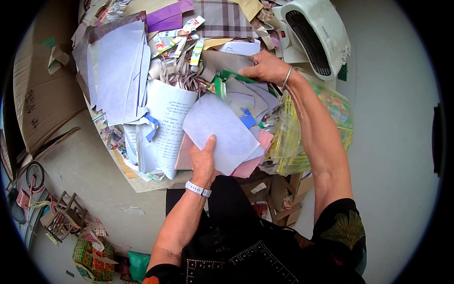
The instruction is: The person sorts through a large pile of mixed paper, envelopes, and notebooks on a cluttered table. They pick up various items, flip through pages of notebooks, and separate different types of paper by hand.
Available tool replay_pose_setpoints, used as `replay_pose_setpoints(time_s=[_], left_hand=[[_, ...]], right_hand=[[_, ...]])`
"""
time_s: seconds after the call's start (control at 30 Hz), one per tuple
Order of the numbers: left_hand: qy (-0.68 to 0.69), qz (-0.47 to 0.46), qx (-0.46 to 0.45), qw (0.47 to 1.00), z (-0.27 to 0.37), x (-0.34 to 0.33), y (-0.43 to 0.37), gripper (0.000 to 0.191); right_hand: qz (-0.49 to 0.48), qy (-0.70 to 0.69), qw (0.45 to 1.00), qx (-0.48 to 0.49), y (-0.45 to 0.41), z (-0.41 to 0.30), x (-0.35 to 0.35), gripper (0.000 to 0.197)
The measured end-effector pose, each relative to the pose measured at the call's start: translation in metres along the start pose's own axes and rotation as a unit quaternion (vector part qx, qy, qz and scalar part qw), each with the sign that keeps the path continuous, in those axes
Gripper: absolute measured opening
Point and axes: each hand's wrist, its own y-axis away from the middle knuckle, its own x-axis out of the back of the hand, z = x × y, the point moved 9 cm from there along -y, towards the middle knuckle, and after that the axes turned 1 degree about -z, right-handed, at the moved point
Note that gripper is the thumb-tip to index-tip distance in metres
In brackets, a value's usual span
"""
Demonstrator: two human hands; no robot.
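My left hand grips a pale sheet of paper near its lower left edge, thumb on top. Pink paper shows beneath that sheet. Farther up, my right hand pinches the edge of a greyish-brown sheet, blurred along its length. Green strips lie just under its fingers. Between the hands are loose paper pieces and a small blue scrap. A heap of thin shredded strips lies left of the right hand. Nearby rests a curled printed page.
A stack of pale sheets covers the table's left side. At the back right stands a white fan heater. Yellow plastic packaging lies below my right forearm. A cardboard box is at left; a small wooden chair is on the floor.
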Motion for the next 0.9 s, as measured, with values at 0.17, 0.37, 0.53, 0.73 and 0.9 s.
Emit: replay_pose_setpoints(time_s=[0.17,0.37,0.53,0.73,0.9], left_hand=[[0.004,0.002,-0.006,1.0,0.003,0.002,-0.002,0.035],[-0.006,-0.038,0.01,0.999,0.002,-0.003,-0.002,0.038],[-0.012,-0.083,0.004,0.996,0.007,-0.013,0.003,0.046],[-0.068,-0.094,0.017,0.993,0.001,-0.002,0.006,0.053],[-0.118,-0.102,-0.036,0.987,0.009,0.007,0.023,0.062]], right_hand=[[-0.015,0.043,0.998,0.045,0.035,-0.05,0.0,0.026],[0.056,0.023,0.997,0.04,0.082,-0.048,0.022,0.03],[0.248,-0.072,0.964,0.057,0.114,-0.018,0.076,0.022],[0.33,-0.231,0.911,0.091,0.16,-0.009,0.112,0.012],[0.357,-0.301,0.874,0.136,0.19,-0.025,0.113,0.01]])
